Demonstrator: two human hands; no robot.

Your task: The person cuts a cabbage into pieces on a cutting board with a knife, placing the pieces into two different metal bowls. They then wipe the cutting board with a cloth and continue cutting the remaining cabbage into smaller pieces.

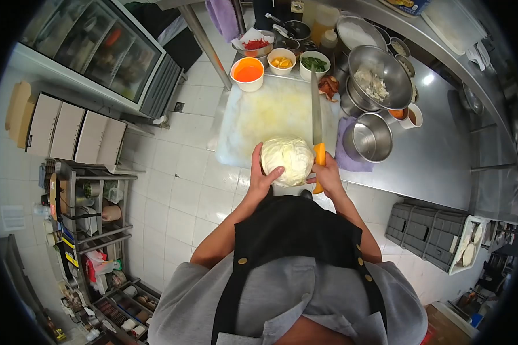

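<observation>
A pale, round cabbage [288, 160] is at the near edge of the white cutting board [259, 115]. My left hand [262, 174] grips the cabbage's left side, thumb across its front. In my right hand [328, 175] is a long knife [316, 109] with an orange handle, its blade pointing away from me along the board's right side. The fingers of that hand wrap the handle close to the cabbage; whether they also touch it is hard to tell.
Behind the board stand white tubs of orange liquid [248, 72], yellow pieces [281, 61] and chopped greens [315, 64]. A steel bowl [406, 86] with chopped white pieces and a steel pot [368, 138] on a purple cloth [351, 165] are at right. A grey crate [423, 236] stands lower right.
</observation>
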